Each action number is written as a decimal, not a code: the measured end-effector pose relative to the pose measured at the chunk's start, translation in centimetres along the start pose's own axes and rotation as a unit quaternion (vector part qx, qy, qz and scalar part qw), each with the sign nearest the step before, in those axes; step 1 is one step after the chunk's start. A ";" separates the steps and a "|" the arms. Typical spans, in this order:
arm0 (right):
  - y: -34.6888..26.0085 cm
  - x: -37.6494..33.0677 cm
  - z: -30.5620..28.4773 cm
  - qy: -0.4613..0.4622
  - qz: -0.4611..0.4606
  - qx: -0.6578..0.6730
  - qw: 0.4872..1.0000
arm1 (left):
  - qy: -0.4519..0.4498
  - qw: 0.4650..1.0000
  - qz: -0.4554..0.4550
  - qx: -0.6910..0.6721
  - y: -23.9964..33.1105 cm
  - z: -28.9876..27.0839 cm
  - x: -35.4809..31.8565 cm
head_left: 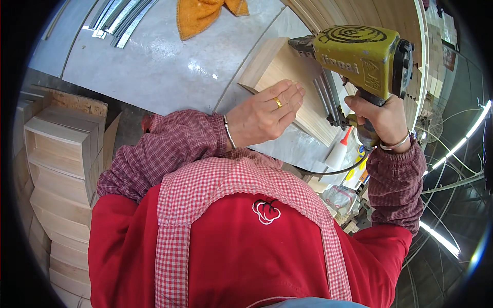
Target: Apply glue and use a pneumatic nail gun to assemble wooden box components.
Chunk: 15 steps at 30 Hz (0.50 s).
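My right hand [382, 118] is wrapped round the black grip of a yellow-green air nail gun [354, 54]. The gun's nose points left, above the far end of a light wooden box-like piece [280, 72] on the table. Its slanted nail magazine [328, 97] hangs over the same piece. My left hand [267, 113], wearing a gold ring, is over the near left part of the wood with its fingers extended and slightly bent. Nothing shows in those fingers; the undersides of the fingertips are hidden. A dark air hose [328, 173] runs from the gun's grip toward my body.
The grey tabletop [149, 72] carries metal strips [123, 18] and an orange cloth [203, 18]. A white bottle with a red nozzle [338, 154] stands near my right forearm. Stacked wooden boxes [59, 149] are at left; long wooden boards [370, 13] stand at far right.
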State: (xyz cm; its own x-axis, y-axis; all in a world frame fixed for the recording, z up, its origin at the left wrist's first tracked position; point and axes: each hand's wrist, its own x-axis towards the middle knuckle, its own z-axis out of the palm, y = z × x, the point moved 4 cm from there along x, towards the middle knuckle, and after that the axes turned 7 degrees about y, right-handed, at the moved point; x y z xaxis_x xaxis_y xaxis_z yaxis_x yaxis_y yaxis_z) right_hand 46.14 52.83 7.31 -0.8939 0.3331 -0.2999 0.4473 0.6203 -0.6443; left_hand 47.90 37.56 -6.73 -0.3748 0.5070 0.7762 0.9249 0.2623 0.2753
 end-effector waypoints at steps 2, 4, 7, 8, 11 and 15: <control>-0.2 0.2 -0.1 -0.007 0.024 -0.046 0.999 | -0.003 1.000 -0.003 -0.005 -0.1 0.0 0.0; 0.0 0.3 -0.1 -0.013 0.036 -0.070 0.997 | -0.005 1.000 -0.007 -0.007 -0.3 0.1 -0.1; -0.3 0.1 0.0 -0.031 -0.121 -0.113 0.986 | 0.014 1.000 -0.006 -0.010 -0.6 0.3 0.0; -0.6 0.1 0.1 -0.037 -0.173 -0.126 0.976 | 0.020 1.000 -0.005 -0.011 -0.8 0.3 0.0; -0.6 0.4 0.4 -0.051 -0.176 -0.137 0.974 | 0.028 0.999 -0.012 -0.022 -1.2 0.2 0.0; -0.7 0.5 0.8 -0.073 -0.184 -0.158 0.967 | 0.040 0.998 -0.017 -0.035 -1.5 0.1 0.0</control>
State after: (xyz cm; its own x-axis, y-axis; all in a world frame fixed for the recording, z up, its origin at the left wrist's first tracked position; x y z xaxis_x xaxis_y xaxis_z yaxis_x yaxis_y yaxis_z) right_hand 45.30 52.00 7.07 -0.9784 -0.0409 -0.2025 0.0640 0.8719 -0.4854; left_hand 46.47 37.29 -7.21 -0.4023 0.4301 0.8082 0.9150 0.2185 0.3392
